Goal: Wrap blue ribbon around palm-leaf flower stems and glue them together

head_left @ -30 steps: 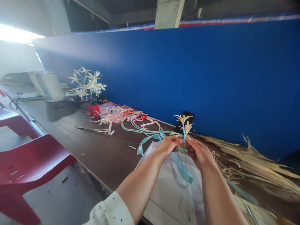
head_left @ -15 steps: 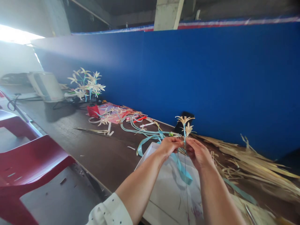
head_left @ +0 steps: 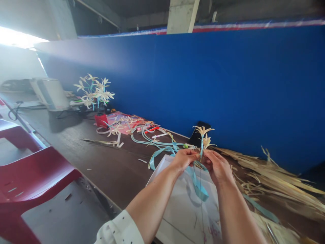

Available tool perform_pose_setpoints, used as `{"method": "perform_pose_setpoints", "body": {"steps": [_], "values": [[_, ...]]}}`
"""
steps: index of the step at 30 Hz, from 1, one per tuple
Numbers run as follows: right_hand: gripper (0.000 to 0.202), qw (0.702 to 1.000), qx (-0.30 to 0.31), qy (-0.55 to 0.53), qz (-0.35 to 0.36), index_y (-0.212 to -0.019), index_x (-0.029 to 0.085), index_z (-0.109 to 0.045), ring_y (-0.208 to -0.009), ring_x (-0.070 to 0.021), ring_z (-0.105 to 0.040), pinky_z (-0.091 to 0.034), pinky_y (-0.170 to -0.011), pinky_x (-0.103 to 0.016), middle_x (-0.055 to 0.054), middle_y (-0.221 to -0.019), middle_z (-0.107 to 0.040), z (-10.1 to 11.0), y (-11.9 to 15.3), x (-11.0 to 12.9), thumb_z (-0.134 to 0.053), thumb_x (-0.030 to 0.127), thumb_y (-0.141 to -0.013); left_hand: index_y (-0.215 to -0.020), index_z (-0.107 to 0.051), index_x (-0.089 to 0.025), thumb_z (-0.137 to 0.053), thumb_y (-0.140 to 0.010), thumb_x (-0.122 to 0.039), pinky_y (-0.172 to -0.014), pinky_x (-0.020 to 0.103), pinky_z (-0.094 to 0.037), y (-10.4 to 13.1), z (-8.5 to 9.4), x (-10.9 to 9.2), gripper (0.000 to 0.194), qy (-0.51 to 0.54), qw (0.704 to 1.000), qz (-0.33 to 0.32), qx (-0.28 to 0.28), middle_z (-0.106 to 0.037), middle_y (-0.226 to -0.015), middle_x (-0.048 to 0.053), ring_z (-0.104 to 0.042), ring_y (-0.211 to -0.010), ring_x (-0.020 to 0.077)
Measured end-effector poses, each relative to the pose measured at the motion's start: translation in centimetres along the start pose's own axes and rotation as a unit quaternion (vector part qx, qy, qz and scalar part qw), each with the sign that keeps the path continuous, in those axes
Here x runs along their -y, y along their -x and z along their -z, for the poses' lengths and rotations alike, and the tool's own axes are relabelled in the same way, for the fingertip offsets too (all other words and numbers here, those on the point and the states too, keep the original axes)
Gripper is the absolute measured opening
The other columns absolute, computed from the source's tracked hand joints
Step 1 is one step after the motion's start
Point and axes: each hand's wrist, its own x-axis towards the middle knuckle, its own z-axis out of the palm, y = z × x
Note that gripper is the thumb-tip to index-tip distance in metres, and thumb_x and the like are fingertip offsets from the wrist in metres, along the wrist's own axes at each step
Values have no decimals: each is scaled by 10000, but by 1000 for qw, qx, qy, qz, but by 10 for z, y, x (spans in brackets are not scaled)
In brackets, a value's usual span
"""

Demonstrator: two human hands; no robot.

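My left hand [head_left: 186,159] and my right hand [head_left: 215,163] meet over a white box lid [head_left: 175,206], fingers closed on either side of a thin stem. Pale straw-coloured flowers [head_left: 203,131] top the stem, which is wrapped in light blue just under them. My left fingertips pinch the stem; my right fingers are closed against its other side. Below the hands a thin wire runs down over the lid. A light blue ribbon [head_left: 199,188] hangs in a loop there, its upper end hidden by the fingers.
Dry straw strips [head_left: 274,173] spread at the right. A red pot [head_left: 101,120] with pale flowers and a white kettle [head_left: 50,94] stand at the left. Craft scraps, blue strands and a dark phone-like object [head_left: 196,134] lie near the blue partition [head_left: 228,84]. Red chairs [head_left: 38,169] line the table.
The flower stem has shifted slightly right and tilted a little. My right hand has moved slightly right; both hands keep their fingers closed at the stem.
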Motion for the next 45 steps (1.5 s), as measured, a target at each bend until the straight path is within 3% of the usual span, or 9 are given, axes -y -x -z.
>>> {"method": "perform_pose_setpoints", "body": {"steps": [6, 16, 23, 29, 45], "values": [[194, 999, 32, -6, 25, -667, 186, -631, -497, -68, -365, -266, -406, -203, 25, -617, -505, 2, 1, -1, -765, 307, -597, -667, -600, -122, -749, -514, -490, -492, 212, -316, 2, 0, -2, 426, 14, 1000, 4, 17, -485, -577, -23, -406, -498, 56], [208, 998, 28, 41, 46, -658, 178, -610, -460, -61, -355, -268, -408, -194, 45, -508, -435, 7, -3, -5, -751, 330, -641, -674, -606, -118, -746, -523, -489, -493, 207, -323, 0, 0, 1, 424, 23, 999, -5, 29, -507, -587, -16, -416, -492, 53], [187, 998, 54, 20, 38, -657, 193, -575, -476, -72, -406, -305, -411, -191, 32, -579, -500, 5, 1, 0, -727, 301, -644, -668, -601, -111, -741, -525, -501, -490, 215, -316, 1, -2, 3, 439, 25, 998, -20, 52, -503, -581, -14, -410, -502, 57], [166, 996, 86, 17, 33, -646, 193, -558, -457, -75, -365, -268, -397, -195, 32, -522, -449, 5, 1, -1, -689, 289, -683, -687, -607, -110, -749, -517, -496, -496, 218, -314, 1, -1, 6, 445, 34, 997, -19, 59, -515, -601, -8, -415, -510, 59], [135, 997, 77, -12, 25, -717, 195, -588, -448, -62, -335, -295, -405, -194, 37, -548, -457, 0, 4, 0, -689, 266, -663, -649, -590, -109, -737, -530, -502, -494, 208, -318, 4, -2, -1, 436, 25, 998, -25, 58, -503, -603, -2, -417, -516, 57]]}}
